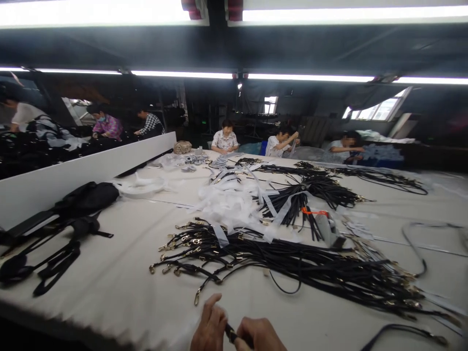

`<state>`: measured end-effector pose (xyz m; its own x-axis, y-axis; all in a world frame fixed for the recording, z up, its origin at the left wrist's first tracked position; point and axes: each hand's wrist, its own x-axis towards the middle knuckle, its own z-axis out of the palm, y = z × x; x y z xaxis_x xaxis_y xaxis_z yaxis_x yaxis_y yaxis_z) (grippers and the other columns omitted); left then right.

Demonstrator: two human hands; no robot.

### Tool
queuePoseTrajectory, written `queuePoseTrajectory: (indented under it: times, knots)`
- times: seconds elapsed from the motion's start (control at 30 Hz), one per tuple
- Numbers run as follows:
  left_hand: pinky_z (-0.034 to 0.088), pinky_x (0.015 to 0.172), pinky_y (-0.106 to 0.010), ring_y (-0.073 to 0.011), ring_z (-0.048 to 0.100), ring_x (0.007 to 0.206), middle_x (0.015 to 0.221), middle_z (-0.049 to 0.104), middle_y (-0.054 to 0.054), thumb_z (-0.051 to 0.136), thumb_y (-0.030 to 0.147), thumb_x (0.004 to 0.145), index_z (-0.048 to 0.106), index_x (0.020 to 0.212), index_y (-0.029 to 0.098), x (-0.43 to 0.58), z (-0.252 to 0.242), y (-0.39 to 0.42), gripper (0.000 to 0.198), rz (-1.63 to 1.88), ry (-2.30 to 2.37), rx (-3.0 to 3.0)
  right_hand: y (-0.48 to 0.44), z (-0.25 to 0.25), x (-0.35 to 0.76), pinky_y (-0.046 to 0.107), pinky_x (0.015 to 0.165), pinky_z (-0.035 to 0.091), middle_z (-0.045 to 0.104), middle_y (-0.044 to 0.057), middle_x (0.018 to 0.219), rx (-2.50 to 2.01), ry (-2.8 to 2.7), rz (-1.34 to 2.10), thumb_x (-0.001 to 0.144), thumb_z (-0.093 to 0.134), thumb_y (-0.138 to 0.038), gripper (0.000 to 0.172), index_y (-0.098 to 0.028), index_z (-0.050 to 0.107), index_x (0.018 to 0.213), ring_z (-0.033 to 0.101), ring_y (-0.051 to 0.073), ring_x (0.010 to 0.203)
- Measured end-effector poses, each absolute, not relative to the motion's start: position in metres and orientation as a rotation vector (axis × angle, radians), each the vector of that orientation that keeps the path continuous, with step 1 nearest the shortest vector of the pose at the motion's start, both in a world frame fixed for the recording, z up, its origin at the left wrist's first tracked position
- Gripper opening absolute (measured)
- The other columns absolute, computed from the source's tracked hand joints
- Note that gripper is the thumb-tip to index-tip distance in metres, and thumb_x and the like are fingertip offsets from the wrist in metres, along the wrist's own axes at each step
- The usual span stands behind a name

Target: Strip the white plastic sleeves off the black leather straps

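Note:
At the bottom edge of the head view, my left hand is curled with its index finger raised, holding one end of a short visible stretch of black strap. My right hand grips the same strap from the other side, thumb and fingers closed on it. A small yellowish glint shows on the strap; the rest is hidden by my hands or cut off by the frame. Just beyond my hands lies a large bundle of black straps with gold-coloured clasps at the ends. A single strap lies to the right.
White wrapping strips lie in a heap mid-table, beside another bundle of black straps. Black bag-like pieces rest on the left, along a white panel. Several people sit beyond the table and panel.

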<state>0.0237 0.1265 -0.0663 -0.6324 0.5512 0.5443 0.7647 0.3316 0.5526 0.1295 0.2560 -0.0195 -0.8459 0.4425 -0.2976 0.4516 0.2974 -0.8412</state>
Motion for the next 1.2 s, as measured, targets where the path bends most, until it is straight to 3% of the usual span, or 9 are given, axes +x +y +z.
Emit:
queuePoseTrajectory:
  times: [0.13, 0.23, 0.33, 0.43, 0.57, 0.67, 0.83, 1.03, 1.2]
  knots:
    - [0.057, 0.074, -0.025, -0.0156, 0.069, 0.087, 0.126, 0.061, -0.011, 0.033, 0.037, 0.100, 0.061, 0.080, 0.023, 0.026, -0.066, 0.128, 0.038, -1.298, -2.347, -1.054, 0.259, -0.006, 0.115, 0.022, 0.042, 0.024, 0.060, 0.001, 0.055, 1.050, 1.936, -2.180, 0.068, 0.063, -0.037, 0.020, -0.017, 0.060, 0.067, 0.040, 0.008, 0.041]
    - [0.057, 0.081, -0.029, -0.0193, 0.066, 0.101, 0.127, 0.060, -0.011, 0.035, 0.039, 0.099, 0.062, 0.082, 0.024, 0.030, -0.060, 0.129, 0.036, -1.430, -2.365, -1.004, 0.259, -0.001, 0.109, 0.017, 0.042, 0.022, 0.060, 0.000, 0.065, 1.068, 1.286, -2.597, 0.064, 0.069, -0.041, 0.033, -0.013, 0.063, 0.080, 0.040, 0.004, 0.044]
    - [0.057, 0.077, -0.034, -0.0245, 0.063, 0.104, 0.124, 0.060, -0.013, 0.044, 0.042, 0.095, 0.063, 0.080, 0.021, 0.030, -0.041, 0.127, 0.031, -1.639, -2.456, -0.992, 0.254, -0.001, 0.112, 0.016, 0.042, 0.020, 0.061, 0.000, 0.071, 1.015, 1.159, -2.655, 0.063, 0.073, -0.042, 0.038, -0.012, 0.062, 0.085, 0.041, 0.003, 0.046]
    - [0.055, 0.076, -0.035, -0.0248, 0.063, 0.097, 0.119, 0.060, -0.014, 0.053, 0.039, 0.090, 0.063, 0.079, 0.019, 0.024, -0.016, 0.124, 0.025, -1.825, -2.571, -0.977, 0.253, 0.001, 0.120, 0.020, 0.042, 0.021, 0.063, 0.002, 0.067, 0.901, 1.754, -2.328, 0.074, 0.065, -0.046, 0.033, -0.014, 0.060, 0.078, 0.038, 0.006, 0.042]
    - [0.055, 0.073, -0.034, -0.0211, 0.064, 0.090, 0.122, 0.056, -0.012, 0.053, 0.030, 0.088, 0.061, 0.074, 0.017, 0.017, -0.002, 0.125, 0.020, -1.922, -2.706, -1.012, 0.258, 0.003, 0.130, 0.026, 0.057, 0.033, 0.066, 0.006, 0.071, 0.327, 2.828, -1.382, 0.087, 0.052, -0.029, 0.020, -0.017, 0.061, 0.075, 0.052, 0.014, 0.059]
    - [0.055, 0.071, -0.033, -0.0215, 0.063, 0.094, 0.120, 0.056, -0.012, 0.049, 0.023, 0.089, 0.059, 0.075, 0.018, 0.019, -0.006, 0.128, 0.018, -1.757, -2.709, -1.124, 0.262, 0.002, 0.130, 0.028, 0.060, 0.032, 0.066, 0.008, 0.074, 0.071, 2.929, -1.112, 0.086, 0.050, -0.019, 0.014, -0.017, 0.062, 0.079, 0.053, 0.016, 0.064]
    - [0.052, 0.092, -0.035, -0.0202, 0.058, 0.112, 0.126, 0.056, -0.011, 0.042, 0.012, 0.094, 0.060, 0.088, 0.020, 0.020, -0.024, 0.124, 0.020, -1.354, -2.376, -1.320, 0.262, 0.004, 0.107, 0.025, 0.056, 0.031, 0.060, 0.003, 0.066, 0.569, 2.473, -1.919, 0.081, 0.061, -0.025, 0.014, -0.017, 0.057, 0.070, 0.046, 0.012, 0.058]
    - [0.053, 0.087, -0.038, -0.0215, 0.058, 0.100, 0.101, 0.059, -0.008, 0.051, 0.023, 0.094, 0.058, 0.086, 0.020, 0.020, -0.028, 0.117, 0.011, -1.386, -2.373, -0.871, 0.243, 0.006, 0.086, 0.018, 0.041, 0.014, 0.052, -0.003, 0.067, 0.796, 1.441, -2.553, 0.084, 0.056, -0.038, 0.024, -0.014, 0.055, 0.084, 0.016, 0.003, 0.043]
    - [0.052, 0.073, -0.033, -0.0193, 0.059, 0.083, 0.087, 0.059, -0.004, 0.054, 0.027, 0.092, 0.058, 0.079, 0.020, 0.029, -0.027, 0.122, 0.015, -1.562, -2.353, -0.679, 0.236, -0.001, 0.085, 0.015, 0.040, 0.012, 0.049, -0.005, 0.064, 0.718, 0.846, -2.773, 0.073, 0.075, -0.035, 0.030, -0.014, 0.056, 0.084, 0.016, 0.000, 0.042]
